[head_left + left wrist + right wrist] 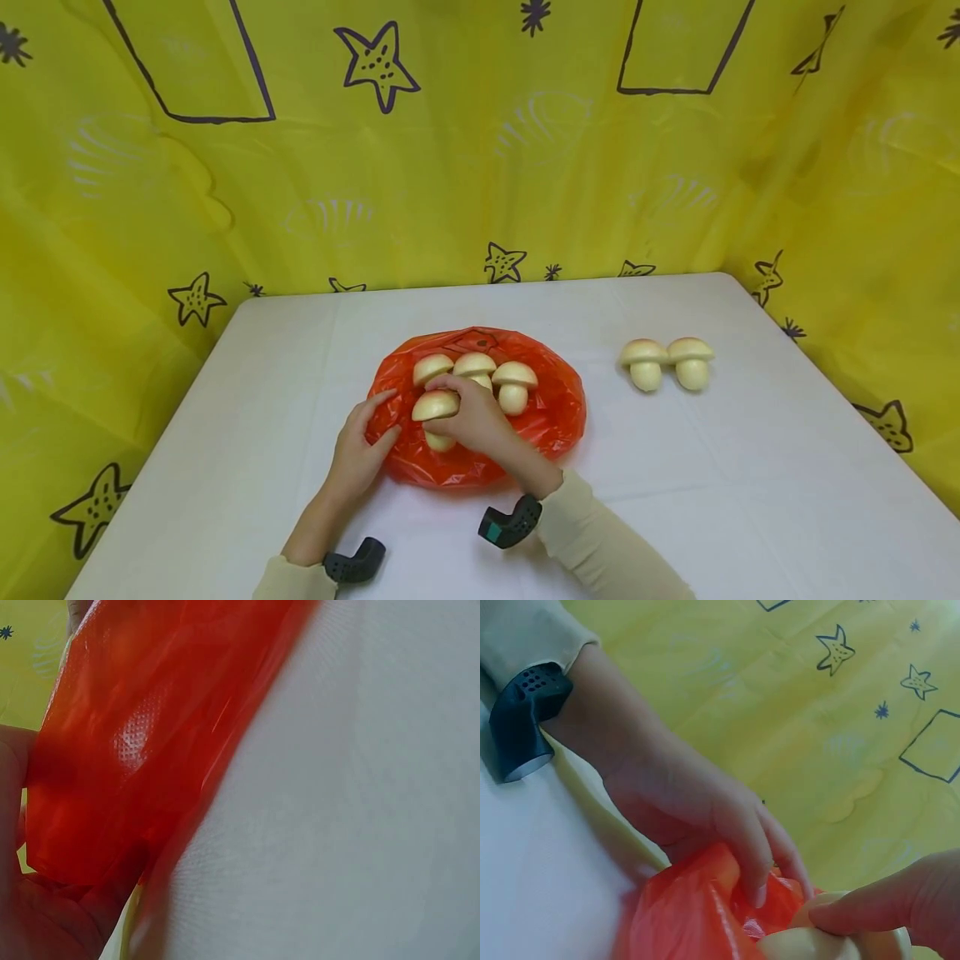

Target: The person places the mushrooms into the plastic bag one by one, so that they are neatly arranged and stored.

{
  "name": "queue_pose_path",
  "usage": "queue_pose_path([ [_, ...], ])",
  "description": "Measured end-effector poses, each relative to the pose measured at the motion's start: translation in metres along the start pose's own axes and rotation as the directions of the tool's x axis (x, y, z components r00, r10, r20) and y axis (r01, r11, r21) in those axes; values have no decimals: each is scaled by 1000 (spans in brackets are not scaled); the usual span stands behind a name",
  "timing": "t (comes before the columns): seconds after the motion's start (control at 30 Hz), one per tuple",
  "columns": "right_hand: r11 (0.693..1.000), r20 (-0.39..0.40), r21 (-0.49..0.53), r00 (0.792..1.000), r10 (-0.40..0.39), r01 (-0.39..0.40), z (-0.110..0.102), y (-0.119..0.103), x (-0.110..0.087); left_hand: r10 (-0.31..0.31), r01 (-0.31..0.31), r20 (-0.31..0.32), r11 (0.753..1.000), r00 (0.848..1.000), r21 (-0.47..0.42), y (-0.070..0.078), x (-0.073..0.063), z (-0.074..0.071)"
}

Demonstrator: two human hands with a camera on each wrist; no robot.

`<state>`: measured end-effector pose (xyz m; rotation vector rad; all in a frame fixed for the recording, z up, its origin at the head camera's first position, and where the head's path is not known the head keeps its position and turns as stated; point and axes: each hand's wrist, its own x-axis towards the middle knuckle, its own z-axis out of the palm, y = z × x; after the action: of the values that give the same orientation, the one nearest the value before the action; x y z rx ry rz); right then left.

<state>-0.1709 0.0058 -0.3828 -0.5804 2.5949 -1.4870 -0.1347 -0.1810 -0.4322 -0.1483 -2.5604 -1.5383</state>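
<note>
A red plastic bag (558, 408) lies spread open on the table. Three cream toy mushrooms with reddish-tinged caps, among them a right-hand mushroom (513, 385), sit inside it towards the back. My right hand (476, 417) pinches another mushroom (435, 406) at the front left of the bag, its stem pointing down. At the bag's left edge, my left hand (358, 454) grips the plastic rim between thumb and fingers. The left wrist view shows the red plastic (150, 742) close up. In the right wrist view the held mushroom (810, 945) is partly cut off.
Two more toy mushrooms (667, 362) stand side by side on the right of the white table (712, 492). A yellow curtain (450, 183) with drawn stars surrounds the table's back and sides. Dark wrist devices (510, 522) sit on both forearms.
</note>
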Motion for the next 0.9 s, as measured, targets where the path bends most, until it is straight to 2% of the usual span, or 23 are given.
queue_pose_path([
  [0.3, 998, -9, -68, 1000, -14, 13, 7, 0, -1, 13, -13, -5, 1000, 1000, 6, -2, 0, 0],
  [0.9, 997, 15, -79, 1000, -4, 5, 19, 3, 0, 33, -32, -20, 999, 999, 22, -2, 0, 1],
])
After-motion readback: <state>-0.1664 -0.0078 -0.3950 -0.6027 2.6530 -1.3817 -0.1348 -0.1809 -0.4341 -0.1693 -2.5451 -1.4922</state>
